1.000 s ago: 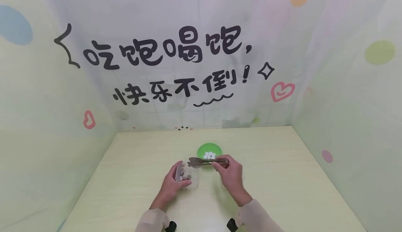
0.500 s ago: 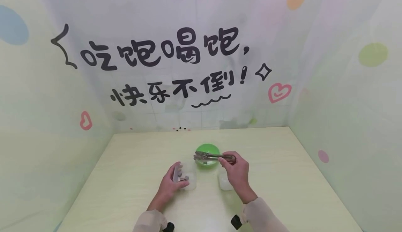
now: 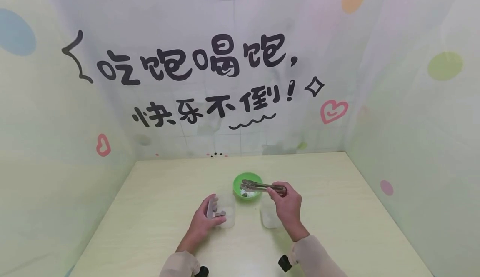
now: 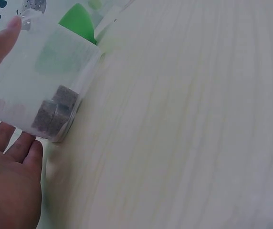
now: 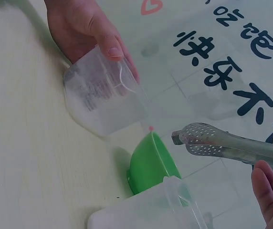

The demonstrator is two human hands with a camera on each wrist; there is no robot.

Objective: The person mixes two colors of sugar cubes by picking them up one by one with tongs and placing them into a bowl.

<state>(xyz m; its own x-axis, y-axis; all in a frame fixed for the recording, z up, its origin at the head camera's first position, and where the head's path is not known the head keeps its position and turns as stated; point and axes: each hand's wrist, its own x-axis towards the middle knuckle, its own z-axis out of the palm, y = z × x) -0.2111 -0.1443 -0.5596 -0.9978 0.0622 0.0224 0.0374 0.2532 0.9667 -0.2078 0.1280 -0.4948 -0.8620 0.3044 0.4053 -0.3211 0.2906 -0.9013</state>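
My left hand (image 3: 202, 220) grips a clear plastic container (image 4: 26, 81) at its left side, thumb in front and fingers behind. Several small grey-purple cubes (image 4: 55, 112) lie at the bottom of that container. With my right hand (image 3: 288, 204) I hold metal tongs (image 3: 262, 186), their perforated ends above a green bowl (image 3: 238, 190). A small dark cube (image 5: 177, 137) shows at the tips of the tongs in the right wrist view. White cubes (image 3: 253, 193) are in the bowl, partly hidden by the tongs.
A second clear container (image 5: 141, 207) stands in front of the bowl, near my right hand, which partly covers it in the head view. The pale wooden table (image 3: 165, 185) meets a printed fabric wall (image 3: 180, 143) at its back edge.
My right hand has carried the tongs from the left container rightward and away to above the green bowl. My left hand still holds its container in nearly the same place.
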